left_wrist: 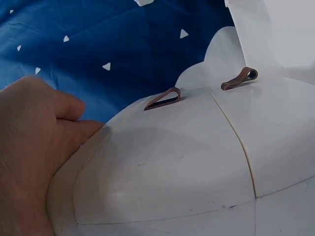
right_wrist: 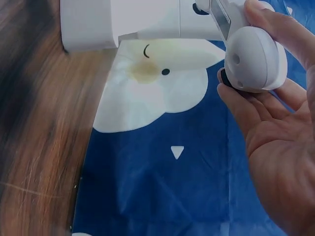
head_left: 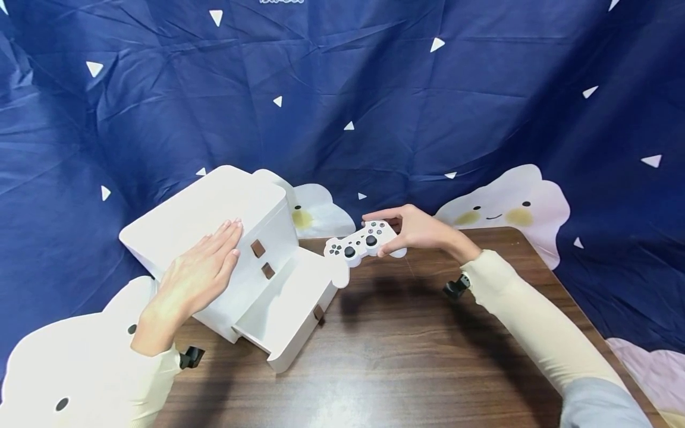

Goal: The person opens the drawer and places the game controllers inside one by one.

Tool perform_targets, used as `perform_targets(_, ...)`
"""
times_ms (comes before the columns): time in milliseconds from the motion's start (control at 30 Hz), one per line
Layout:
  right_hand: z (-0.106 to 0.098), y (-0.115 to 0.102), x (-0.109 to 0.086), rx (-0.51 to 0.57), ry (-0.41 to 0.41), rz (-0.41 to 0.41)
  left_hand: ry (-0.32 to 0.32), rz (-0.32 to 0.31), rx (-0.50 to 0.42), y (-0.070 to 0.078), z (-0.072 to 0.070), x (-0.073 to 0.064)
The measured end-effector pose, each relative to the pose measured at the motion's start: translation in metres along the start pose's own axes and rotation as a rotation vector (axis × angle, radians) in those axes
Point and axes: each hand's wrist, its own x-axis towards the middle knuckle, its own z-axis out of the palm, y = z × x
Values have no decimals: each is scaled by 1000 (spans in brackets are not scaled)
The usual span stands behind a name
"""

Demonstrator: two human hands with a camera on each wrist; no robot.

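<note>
My right hand (head_left: 420, 229) grips the right end of a white game controller (head_left: 360, 244) with black thumbsticks, thumb on the near side and fingers at the back. The controller is held above the table, its left end by the rim of a pulled-out drawer (head_left: 299, 297). That drawer belongs to a white cabinet (head_left: 214, 196) with brown loop pulls. My left hand (head_left: 200, 273) rests on the cabinet's top with straight fingers. In the right wrist view the controller's rounded grip (right_wrist: 253, 59) shows between thumb and fingers. The left wrist view shows the cabinet front (left_wrist: 162, 172) and two pulls.
The cabinet stands on a brown wooden table (head_left: 417, 356), at its left side. Behind hangs a dark blue cloth (head_left: 374, 89) with white triangles and cloud faces. The open drawer juts out toward the table's middle.
</note>
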Motion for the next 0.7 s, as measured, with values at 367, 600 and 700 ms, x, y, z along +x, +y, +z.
perform_targets(367, 15, -16, 20, 0, -48, -63, 2, -4, 6, 0, 1, 1)
perform_targets(600, 27, -26, 34, -19, -103, -104, 6, -10, 17, 1, 1, 1)
perform_targets(700, 32, -30, 41, -17, -123, -115, 5, -12, 20, 1, 1, 0)
